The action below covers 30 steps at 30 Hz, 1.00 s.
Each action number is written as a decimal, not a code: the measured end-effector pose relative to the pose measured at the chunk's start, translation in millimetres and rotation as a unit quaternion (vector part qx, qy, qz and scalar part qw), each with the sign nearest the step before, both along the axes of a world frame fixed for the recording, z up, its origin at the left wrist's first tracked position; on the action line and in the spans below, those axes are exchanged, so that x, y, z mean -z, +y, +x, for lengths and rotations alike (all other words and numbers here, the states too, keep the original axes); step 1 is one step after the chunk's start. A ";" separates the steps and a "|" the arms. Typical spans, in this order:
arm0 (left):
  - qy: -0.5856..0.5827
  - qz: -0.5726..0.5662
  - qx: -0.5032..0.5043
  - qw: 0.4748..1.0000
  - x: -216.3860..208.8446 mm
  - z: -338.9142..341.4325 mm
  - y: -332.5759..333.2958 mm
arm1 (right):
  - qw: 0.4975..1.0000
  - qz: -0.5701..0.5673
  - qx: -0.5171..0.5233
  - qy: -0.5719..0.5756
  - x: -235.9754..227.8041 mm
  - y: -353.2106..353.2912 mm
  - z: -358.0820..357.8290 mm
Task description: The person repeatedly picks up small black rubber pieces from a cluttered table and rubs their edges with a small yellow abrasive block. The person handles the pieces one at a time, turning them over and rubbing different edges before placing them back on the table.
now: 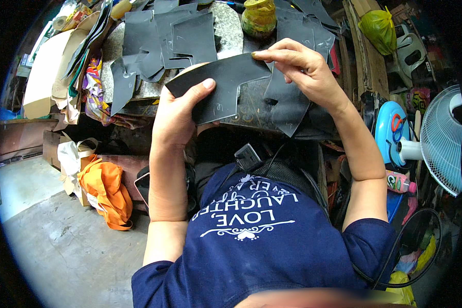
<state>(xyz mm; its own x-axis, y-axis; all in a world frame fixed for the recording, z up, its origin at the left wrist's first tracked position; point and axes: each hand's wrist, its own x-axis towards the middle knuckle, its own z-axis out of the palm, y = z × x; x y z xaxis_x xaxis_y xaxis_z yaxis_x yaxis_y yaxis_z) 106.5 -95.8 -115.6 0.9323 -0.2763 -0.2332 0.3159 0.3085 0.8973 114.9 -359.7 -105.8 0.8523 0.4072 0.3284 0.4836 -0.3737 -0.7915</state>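
My left hand [182,110] is closed on a black cut sheet piece [223,82], with the thumb pressed flat on its face. This leather-like piece has a curved upper edge, a notch at its lower right and a small pale mark. At its upper right corner, the stretched fingertips of my right hand [297,64] touch the edge. A yellowish-brown stain shows on one of those fingertips, and the thumb stays apart from the sheet. Beyond the hands lie more black cut pieces [192,38], overlapping on the worktable. A smeared yellow jar [258,19] stands behind the right hand.
A speckled slab [228,28] lies under the pieces. Card sheets [46,72] lean at the left, above an orange bag [105,187]. On the right are a white fan [441,133] with red-handled scissors [397,126] at its blue base, and a looped black cable [439,241].
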 end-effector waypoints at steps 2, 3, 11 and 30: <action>-0.004 -0.011 -0.019 1.000 0.0 1.4 -0.9 | 1.000 0.014 -0.010 0.019 1.9 -3.3 -2.6; -0.013 -0.012 -0.030 0.999 0.7 2.3 -1.9 | 1.000 -0.008 -0.006 -0.010 3.4 -3.8 -4.7; -0.029 -0.059 -0.048 0.997 -0.2 7.2 -10.2 | 0.995 -0.098 0.011 -0.030 -0.1 4.5 -22.8; -0.068 -0.013 -0.056 0.996 2.4 11.4 -23.1 | 0.931 -0.255 -0.003 -0.259 -11.0 19.4 -34.4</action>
